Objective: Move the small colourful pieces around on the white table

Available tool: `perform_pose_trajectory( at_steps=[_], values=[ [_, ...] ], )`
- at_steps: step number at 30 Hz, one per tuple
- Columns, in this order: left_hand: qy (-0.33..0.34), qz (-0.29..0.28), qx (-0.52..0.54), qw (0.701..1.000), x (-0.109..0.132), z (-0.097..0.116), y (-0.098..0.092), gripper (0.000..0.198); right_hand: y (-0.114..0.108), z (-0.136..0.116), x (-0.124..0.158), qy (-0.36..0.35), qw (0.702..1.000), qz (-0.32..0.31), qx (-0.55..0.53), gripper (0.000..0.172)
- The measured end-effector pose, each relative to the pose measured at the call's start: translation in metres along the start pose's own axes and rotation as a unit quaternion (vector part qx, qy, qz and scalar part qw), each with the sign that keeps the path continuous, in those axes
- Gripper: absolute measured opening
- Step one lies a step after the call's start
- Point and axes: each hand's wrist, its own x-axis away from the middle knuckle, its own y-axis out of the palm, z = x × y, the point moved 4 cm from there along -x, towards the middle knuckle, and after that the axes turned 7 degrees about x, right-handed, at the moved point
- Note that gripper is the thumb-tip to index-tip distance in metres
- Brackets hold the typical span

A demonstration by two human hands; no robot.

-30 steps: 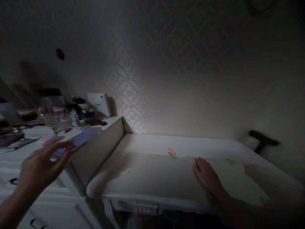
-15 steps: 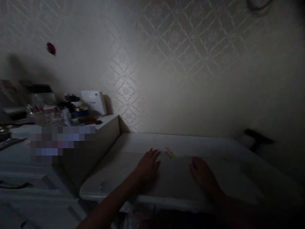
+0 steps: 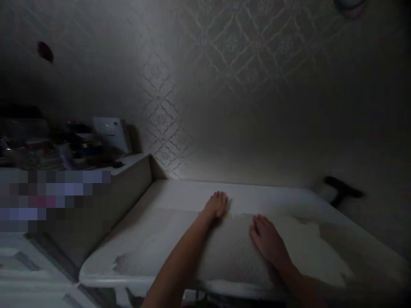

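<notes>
My left hand (image 3: 217, 205) lies palm down on the white table (image 3: 272, 197), fingers stretched forward. A small yellow bit (image 3: 226, 215) shows at the edge of this hand; the rest of the small pink-and-yellow piece is hidden. Whether my fingers pinch it I cannot see. To the right, my right hand (image 3: 267, 237) rests on the tabletop with its fingers extended and holds nothing. A greyish, wrinkled sheet-like layer (image 3: 237, 248) covers part of the surface beneath both hands.
On the left, a white dresser (image 3: 128, 192) carries a white box-shaped device (image 3: 111, 133) and several dim bottles and jars. A black T-shaped object (image 3: 342, 188) stands beyond the table's right edge. Patterned wallpaper (image 3: 231, 47) covers the wall behind.
My left hand has moved right and forward, over the small pink-and-yellow piece. My right hand stays in nearly the same place. The view has shifted slightly.
</notes>
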Motion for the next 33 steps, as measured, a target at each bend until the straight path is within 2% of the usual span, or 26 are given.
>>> perform_pose_trajectory(
  at_steps=[5, 12, 18, 26, 33],
  values=[
    [0.006, -0.045, 0.005, 0.999, 0.006, 0.007, 0.004, 0.055, -0.003, -0.003, 0.0, -0.006, 1.0, 0.013, 0.004, 0.045],
    [0.01, -0.053, -0.022, 0.998, 0.013, 0.029, 0.014, 0.06, -0.002, -0.001, 0.0, -0.013, 1.0, 0.02, -0.002, 0.044],
    [0.004, -0.057, -0.041, 0.998, 0.008, 0.026, 0.024, 0.06, 0.001, 0.001, 0.002, -0.015, 1.0, 0.013, -0.005, 0.044],
    [-0.035, -0.04, -0.053, 0.997, 0.004, -0.01, 0.012, 0.056, 0.003, 0.003, 0.004, -0.015, 1.0, 0.009, 0.0, 0.046],
    [-0.103, -0.025, -0.072, 0.992, 0.011, -0.071, -0.011, 0.055, 0.004, 0.006, 0.005, -0.015, 1.0, 0.006, -0.006, 0.043]
  ],
)
